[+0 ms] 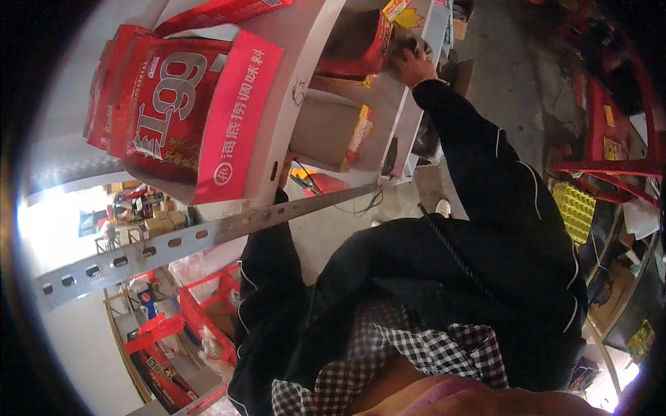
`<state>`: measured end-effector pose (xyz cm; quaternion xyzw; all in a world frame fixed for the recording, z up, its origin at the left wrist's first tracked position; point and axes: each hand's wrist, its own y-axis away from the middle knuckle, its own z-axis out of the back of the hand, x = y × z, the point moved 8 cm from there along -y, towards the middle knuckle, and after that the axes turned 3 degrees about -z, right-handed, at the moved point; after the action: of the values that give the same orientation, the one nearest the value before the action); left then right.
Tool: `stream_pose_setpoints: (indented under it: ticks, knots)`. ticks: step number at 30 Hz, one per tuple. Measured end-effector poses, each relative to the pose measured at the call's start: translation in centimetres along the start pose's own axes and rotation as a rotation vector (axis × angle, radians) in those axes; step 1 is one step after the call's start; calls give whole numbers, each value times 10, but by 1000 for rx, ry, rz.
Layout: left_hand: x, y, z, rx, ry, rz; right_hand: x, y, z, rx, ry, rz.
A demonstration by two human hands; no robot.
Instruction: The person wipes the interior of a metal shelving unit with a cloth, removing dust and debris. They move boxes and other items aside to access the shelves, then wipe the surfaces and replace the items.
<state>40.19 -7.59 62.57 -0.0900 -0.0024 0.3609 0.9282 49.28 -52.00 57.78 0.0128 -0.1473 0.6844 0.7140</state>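
Note:
My right hand (418,68) reaches to the far end of a pale shelf (387,109), its fingers curled over a dark, roundish thing (411,46) too blurred to name. Beside it stands an open red display carton (359,49) with a dark inside. My left hand (287,167) is at the shelf's near edge, mostly hidden behind the upper shelf board; whether it grips anything does not show. Close to it are an open cardboard carton (325,125) and a thin dark cable (308,177).
Red packets (156,104) stand in a red-fronted carton (234,125) on the upper shelf. A perforated metal bar (174,242) crosses before me. Red racks (614,166) and a yellow egg tray (574,210) are at right; a red fire extinguisher (329,184) is below the shelf.

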Motion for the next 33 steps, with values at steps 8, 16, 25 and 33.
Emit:
stream_pose_setpoints:
  ticks: [8,16,25,33]
  knots:
    - [-15,-1,-5,-156,718,264,17,-2,-14,163,66,38]
    - [-37,-12,11,-23,-11,113,73,103,10,278,-78,226]
    - [-67,-25,34,-204,-96,124,-4,69,-26,284,-164,-123]
    - [-109,40,208,-852,64,177,-136,116,-23,445,-414,-157]
